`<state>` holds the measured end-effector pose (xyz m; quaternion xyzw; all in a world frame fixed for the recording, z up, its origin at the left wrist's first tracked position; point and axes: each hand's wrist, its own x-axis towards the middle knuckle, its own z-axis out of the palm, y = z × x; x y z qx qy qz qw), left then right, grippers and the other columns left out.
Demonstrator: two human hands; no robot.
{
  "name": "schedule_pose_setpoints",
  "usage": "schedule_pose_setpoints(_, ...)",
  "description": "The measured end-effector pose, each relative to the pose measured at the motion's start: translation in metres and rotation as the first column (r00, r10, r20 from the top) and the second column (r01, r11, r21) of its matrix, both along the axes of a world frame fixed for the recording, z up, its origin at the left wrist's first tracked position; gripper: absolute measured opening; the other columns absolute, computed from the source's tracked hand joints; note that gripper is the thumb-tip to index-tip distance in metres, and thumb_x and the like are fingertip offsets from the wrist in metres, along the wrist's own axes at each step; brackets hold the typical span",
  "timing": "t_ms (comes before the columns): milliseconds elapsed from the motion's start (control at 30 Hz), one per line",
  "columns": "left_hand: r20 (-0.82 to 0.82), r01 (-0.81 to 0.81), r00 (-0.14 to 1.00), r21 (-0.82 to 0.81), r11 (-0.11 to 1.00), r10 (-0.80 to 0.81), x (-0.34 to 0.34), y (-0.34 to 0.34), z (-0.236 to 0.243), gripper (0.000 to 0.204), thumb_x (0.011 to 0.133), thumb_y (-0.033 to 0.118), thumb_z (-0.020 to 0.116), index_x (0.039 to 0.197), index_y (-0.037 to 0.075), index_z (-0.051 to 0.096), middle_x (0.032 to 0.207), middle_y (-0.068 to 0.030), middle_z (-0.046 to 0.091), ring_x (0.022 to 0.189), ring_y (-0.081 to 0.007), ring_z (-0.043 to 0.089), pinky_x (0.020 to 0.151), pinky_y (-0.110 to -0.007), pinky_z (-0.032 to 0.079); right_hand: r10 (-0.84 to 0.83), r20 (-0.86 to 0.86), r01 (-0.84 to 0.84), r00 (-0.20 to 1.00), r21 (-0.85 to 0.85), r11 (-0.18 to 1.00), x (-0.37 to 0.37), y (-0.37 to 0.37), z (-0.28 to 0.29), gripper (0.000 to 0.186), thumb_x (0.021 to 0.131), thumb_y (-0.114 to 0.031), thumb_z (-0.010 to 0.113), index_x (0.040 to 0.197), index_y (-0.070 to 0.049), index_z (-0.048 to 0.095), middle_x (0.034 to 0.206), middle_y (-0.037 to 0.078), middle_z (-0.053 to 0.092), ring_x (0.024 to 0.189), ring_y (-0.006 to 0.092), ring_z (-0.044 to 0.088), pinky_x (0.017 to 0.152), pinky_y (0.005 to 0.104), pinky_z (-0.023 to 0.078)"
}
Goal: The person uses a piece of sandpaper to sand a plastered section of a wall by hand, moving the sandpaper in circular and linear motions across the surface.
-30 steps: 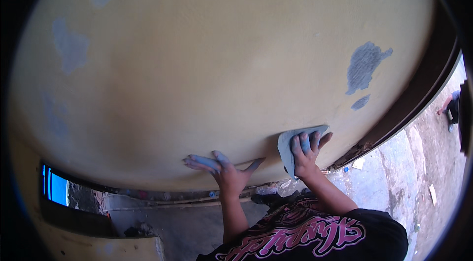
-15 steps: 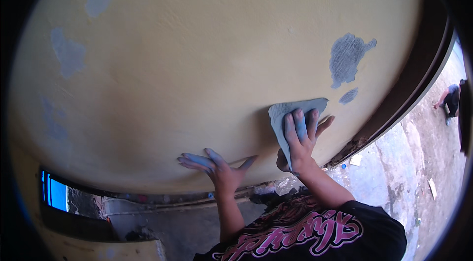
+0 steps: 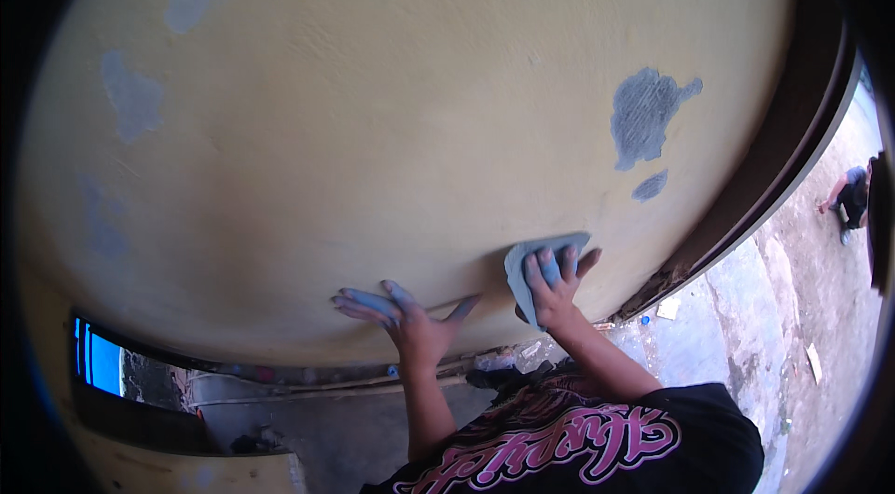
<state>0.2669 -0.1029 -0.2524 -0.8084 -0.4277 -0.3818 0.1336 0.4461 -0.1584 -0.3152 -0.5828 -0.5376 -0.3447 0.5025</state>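
Note:
A yellow painted wall (image 3: 373, 140) fills most of the head view. My right hand (image 3: 557, 296) presses a blue-grey sheet of sandpaper (image 3: 517, 270) against its lower part, fingers over the sheet and the thumb mostly hidden behind it. To the left, my left hand (image 3: 417, 326) rests on the wall with its fingers spread and nothing in it. Blue-grey dust coats the fingers of both hands. Above the sandpaper, the wall has a dark grey scratched patch (image 3: 641, 116) and a smaller grey patch (image 3: 650, 185).
Paler grey patches (image 3: 130, 98) mark the wall's left side. A dark brown frame (image 3: 746, 186) borders it on the right. Beyond lies a rough concrete floor (image 3: 746, 326) with scraps, and another person (image 3: 850, 198) is far right. An opening (image 3: 103, 363) shows blue at lower left.
My right hand has slid the sandpaper down the wall and slightly left. My left hand has stayed nearly in place.

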Motion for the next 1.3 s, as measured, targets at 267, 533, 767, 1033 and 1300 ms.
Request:
schedule_pose_setpoints(267, -0.076, -0.038, 0.996, 0.000, 0.999, 0.038, -0.002, 0.002, -0.001, 0.132, 0.043, 0.052, 0.077, 0.130, 0.017, -0.017, 0.123, -0.0315, -0.031, 0.114, -0.0519, -0.024, 0.083, -0.069, 0.002, -0.012, -0.151, 0.017, 0.988, 0.028, 0.999, 0.000, -0.006, 0.047, 0.043, 0.081, -0.014, 0.033, 0.118, 0.007, 0.037, 0.132, 0.021, 0.024, 0.125, 0.0410, 0.010, 0.094, 0.0600, -0.005)
schedule_pose_setpoints(533, -0.073, -0.039, 0.997, 0.014, 0.999, 0.040, -0.002, 0.004, -0.004, 0.133, 0.043, 0.053, 0.076, 0.130, 0.016, -0.018, 0.121, -0.0318, -0.033, 0.113, -0.0523, -0.025, 0.082, -0.070, 0.002, -0.109, -0.004, 0.108, 0.994, -0.106, 0.989, 0.010, -0.007, 0.059, 0.053, 0.075, -0.017, 0.040, 0.119, 0.010, 0.031, 0.132, 0.023, 0.021, 0.124, 0.0441, 0.007, 0.093, 0.0617, -0.005)
schedule_pose_setpoints(767, -0.038, -0.004, 0.999, -0.003, 1.000, 0.004, 0.002, 0.001, -0.002, 0.132, 0.044, 0.052, 0.076, 0.130, 0.016, -0.018, 0.121, -0.0321, -0.033, 0.113, -0.0526, -0.025, 0.081, -0.071, 0.002, -0.070, 0.170, 0.098, 0.983, -0.159, 0.982, 0.002, -0.010, 0.015, 0.045, 0.070, -0.014, 0.044, 0.112, 0.002, 0.044, 0.131, 0.021, 0.026, 0.124, 0.0438, 0.009, 0.093, 0.0620, -0.005)
schedule_pose_setpoints(1033, -0.061, -0.014, 0.998, -0.025, 1.000, 0.012, 0.000, -0.001, -0.001, 0.130, 0.045, 0.050, 0.077, 0.130, 0.018, -0.017, 0.122, -0.0323, -0.031, 0.113, -0.0519, -0.025, 0.083, -0.069, 0.000, -0.053, 0.104, 0.069, 0.993, -0.164, 0.984, -0.013, -0.004, 0.009, 0.036, 0.079, -0.025, 0.040, 0.104, -0.003, 0.053, 0.130, 0.014, 0.032, 0.126, 0.0371, 0.012, 0.094, 0.0603, -0.007)
schedule_pose_setpoints(1300, -0.025, 0.003, 1.000, -0.016, 1.000, -0.004, -0.005, 0.001, -0.005, 0.125, 0.047, 0.054, 0.074, 0.131, 0.020, -0.012, 0.124, -0.0316, -0.029, 0.113, -0.0535, -0.024, 0.082, -0.071, -0.001, -0.099, -0.091, 0.100, 0.991, 0.004, 0.995, -0.003, 0.008, 0.030, 0.035, 0.077, -0.015, 0.042, 0.109, -0.010, 0.053, 0.130, 0.008, 0.033, 0.127, 0.0355, 0.010, 0.095, 0.0564, -0.009)
